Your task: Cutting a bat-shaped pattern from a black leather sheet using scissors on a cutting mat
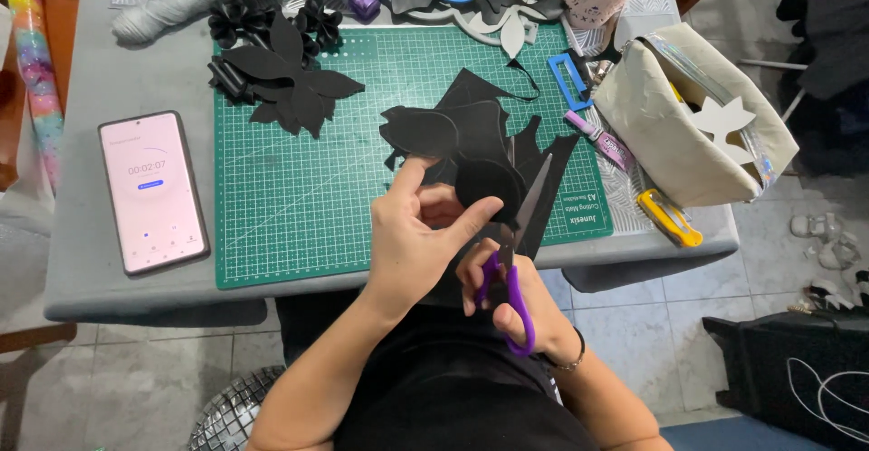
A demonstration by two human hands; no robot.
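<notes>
The left hand (412, 243) pinches the black foam piece (484, 188) at the cutting mat's (299, 215) 5 o'clock edge while the right hand (507, 292), closed through the purple scissors (511, 270), risks nicking the nearby fingertips.

Bare green mat (299, 206) lies left of the hands; black scraps (489, 134) crowd ahead
</notes>
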